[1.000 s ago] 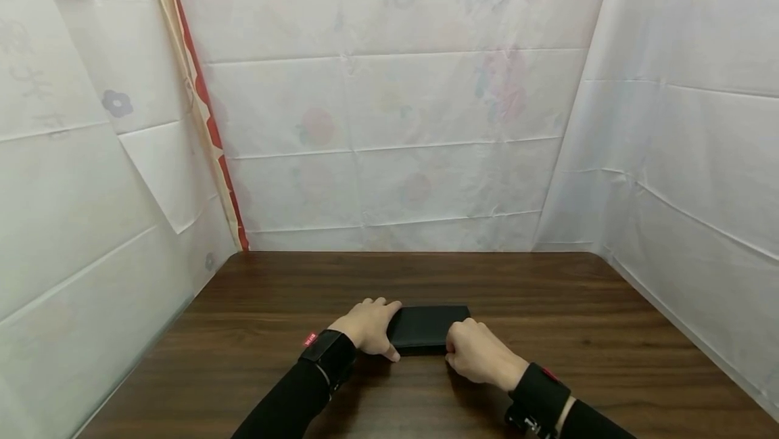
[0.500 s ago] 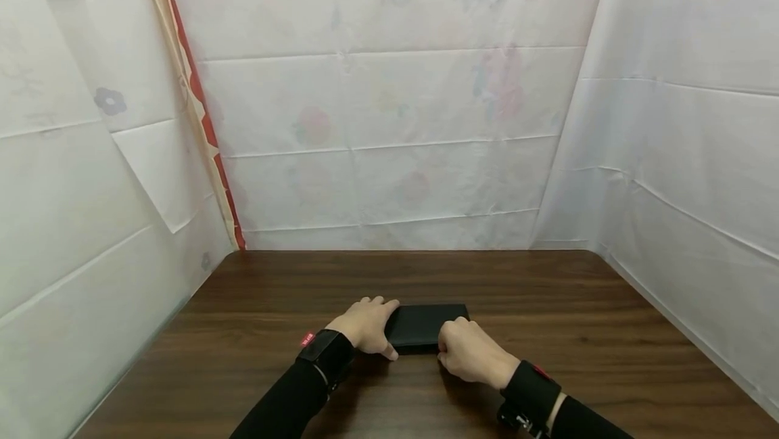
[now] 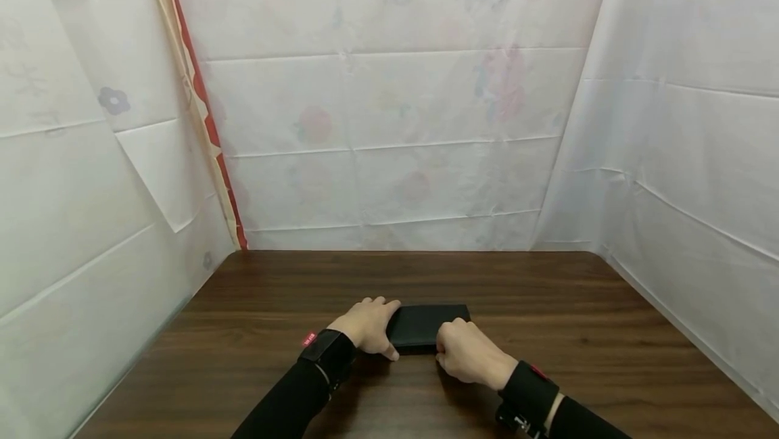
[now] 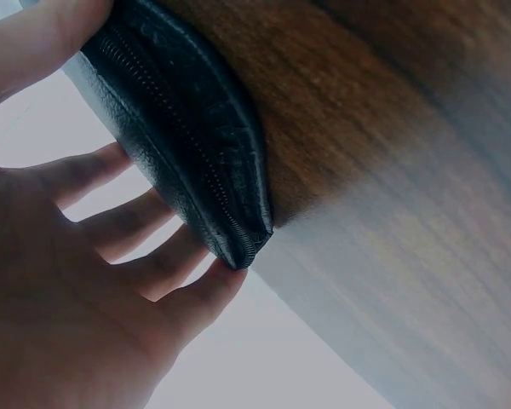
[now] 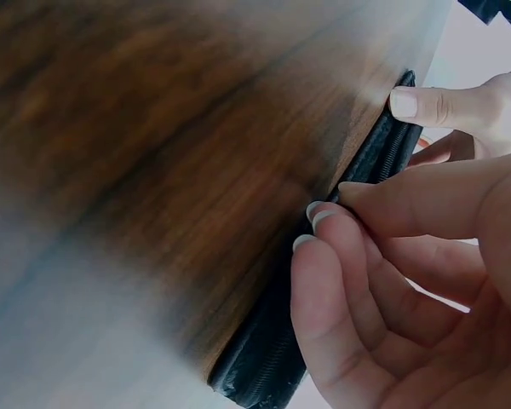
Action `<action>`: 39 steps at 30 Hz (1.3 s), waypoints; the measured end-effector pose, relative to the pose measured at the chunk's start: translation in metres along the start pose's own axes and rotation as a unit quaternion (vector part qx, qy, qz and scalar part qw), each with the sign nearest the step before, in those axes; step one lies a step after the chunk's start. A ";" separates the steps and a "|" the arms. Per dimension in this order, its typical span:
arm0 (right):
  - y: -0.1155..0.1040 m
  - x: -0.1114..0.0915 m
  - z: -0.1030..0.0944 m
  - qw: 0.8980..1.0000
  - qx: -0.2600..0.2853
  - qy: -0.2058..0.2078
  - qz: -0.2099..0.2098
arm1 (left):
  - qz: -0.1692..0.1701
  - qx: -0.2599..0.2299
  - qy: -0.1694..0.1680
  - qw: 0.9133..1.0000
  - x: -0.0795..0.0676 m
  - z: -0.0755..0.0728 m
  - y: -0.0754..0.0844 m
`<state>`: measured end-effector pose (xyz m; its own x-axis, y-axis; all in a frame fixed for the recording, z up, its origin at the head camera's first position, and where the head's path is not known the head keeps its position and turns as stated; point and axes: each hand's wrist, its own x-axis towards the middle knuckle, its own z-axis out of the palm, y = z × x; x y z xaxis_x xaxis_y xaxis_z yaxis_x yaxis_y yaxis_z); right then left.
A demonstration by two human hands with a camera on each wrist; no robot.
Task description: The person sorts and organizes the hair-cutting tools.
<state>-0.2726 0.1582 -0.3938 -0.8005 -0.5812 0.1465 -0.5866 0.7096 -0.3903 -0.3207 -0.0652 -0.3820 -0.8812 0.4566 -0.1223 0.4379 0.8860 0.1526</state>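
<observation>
Your right hand (image 3: 465, 352) is forming the working grip: thumb and curled fingertips (image 5: 324, 217) are pinching at the zipper edge of the black zip wallet (image 3: 426, 326), about midway along its near long side. What sits between the fingertips is too small to identify; it may be the zipper pull. Your left hand (image 3: 368, 326) is clamping the wallet's left end, with the thumb (image 5: 430, 105) pressed on the near edge and the four fingers (image 4: 166, 277) wrapped over the far side, as the left wrist view is showing.

The wallet is lying flat on the counter (image 3: 548, 331), directly between your hands and touching both. Its long axis is running left to right across your body, so the zipper track (image 4: 175, 136) is running along that same line. The right hand is the one on the zipper side; the left is only bracing. Any travel of the pinch is therefore lying along the long axis, toward or away from the braced left end.

White sheeting (image 3: 389, 121) is enclosing the counter on three sides.
</observation>
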 end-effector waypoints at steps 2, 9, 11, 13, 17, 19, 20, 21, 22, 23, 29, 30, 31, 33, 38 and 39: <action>0.000 0.000 0.000 1.000 -0.002 0.001 -0.001 | 0.000 0.000 -0.001 1.000 0.001 0.001 0.000; 0.000 0.000 0.001 1.000 -0.001 0.003 -0.005 | -0.002 -0.002 0.000 1.000 0.001 0.002 -0.001; 0.000 0.000 0.001 1.000 -0.001 0.003 -0.004 | -0.002 -0.004 -0.001 1.000 0.001 0.002 -0.001; 0.001 0.000 0.001 1.000 0.000 0.003 -0.002 | -0.003 -0.004 -0.003 1.000 0.001 0.001 -0.001; 0.000 0.000 0.001 1.000 0.004 0.003 0.001 | -0.004 -0.005 -0.004 1.000 0.001 0.000 -0.001; 0.000 0.000 0.001 1.000 0.004 0.004 0.001 | -0.005 -0.005 -0.003 1.000 0.000 0.000 0.000; 0.000 0.000 0.001 1.000 0.005 0.004 0.002 | -0.005 -0.005 -0.001 1.000 0.000 -0.001 0.000; 0.000 0.000 0.001 1.000 0.004 0.003 0.001 | -0.005 -0.005 0.000 1.000 0.000 -0.001 0.000; 0.000 0.001 0.001 1.000 0.005 0.002 0.001 | -0.005 -0.005 0.000 1.000 0.000 -0.001 0.001; 0.000 0.001 0.001 1.000 0.006 0.002 0.000 | -0.005 -0.005 0.001 1.000 0.000 0.000 0.001; -0.001 0.001 0.001 1.000 0.004 0.000 -0.005 | -0.004 -0.009 0.000 1.000 0.000 0.000 0.000; -0.001 0.001 0.001 1.000 0.003 0.001 -0.006 | -0.004 -0.010 -0.001 1.000 0.000 0.000 0.000; -0.001 0.001 0.001 1.000 0.001 0.002 -0.006 | -0.004 -0.010 -0.001 1.000 0.000 0.000 0.000; -0.001 0.002 0.001 1.000 -0.002 0.003 -0.008 | -0.005 -0.009 -0.001 1.000 0.000 -0.001 0.000; 0.000 0.002 0.002 1.000 -0.008 0.004 -0.009 | -0.008 -0.009 -0.004 1.000 -0.001 -0.002 0.001; 0.000 0.002 0.002 1.000 -0.009 0.004 -0.009 | -0.008 -0.009 -0.005 1.000 -0.002 -0.002 0.001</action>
<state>-0.2742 0.1559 -0.3957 -0.7903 -0.5912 0.1609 -0.6034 0.7054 -0.3719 -0.3193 -0.0653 -0.3798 -0.8864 0.4431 -0.1342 0.4205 0.8917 0.1674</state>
